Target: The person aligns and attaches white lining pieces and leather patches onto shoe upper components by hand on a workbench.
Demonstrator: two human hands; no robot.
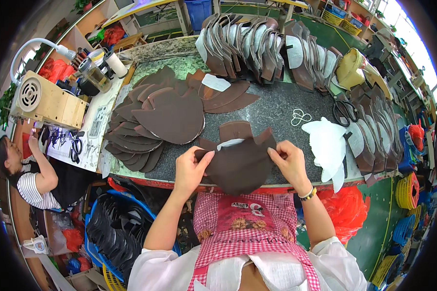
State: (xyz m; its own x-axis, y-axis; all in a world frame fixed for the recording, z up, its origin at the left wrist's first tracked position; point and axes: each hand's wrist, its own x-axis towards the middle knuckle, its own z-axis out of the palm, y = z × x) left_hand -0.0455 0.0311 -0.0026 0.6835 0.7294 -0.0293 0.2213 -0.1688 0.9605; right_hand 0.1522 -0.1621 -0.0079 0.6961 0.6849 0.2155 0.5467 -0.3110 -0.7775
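Observation:
Between my hands, over the table's front edge, I hold a dark brown cut leather-like piece (243, 167) with a rounded lower edge. My left hand (192, 170) pinches its left side, thumb on top. My right hand (290, 164) grips its right side the same way. Just behind it lies another brown piece (235, 130) with a pale patch showing. To the left is a fanned pile of similar brown pieces (172, 114). Beyond my hands, a white patch (216, 82) rests on more brown pieces. White cut pieces (325, 148) lie to the right of my right hand.
Rows of brown shaped pieces with pale linings (243, 46) stand along the back, and more (374, 133) at the right. Black scissors (344, 110) and a loop of white cord (300, 117) lie on the table. A blue basket (90, 228) of black pieces stands below left. Another person (31, 182) sits at left.

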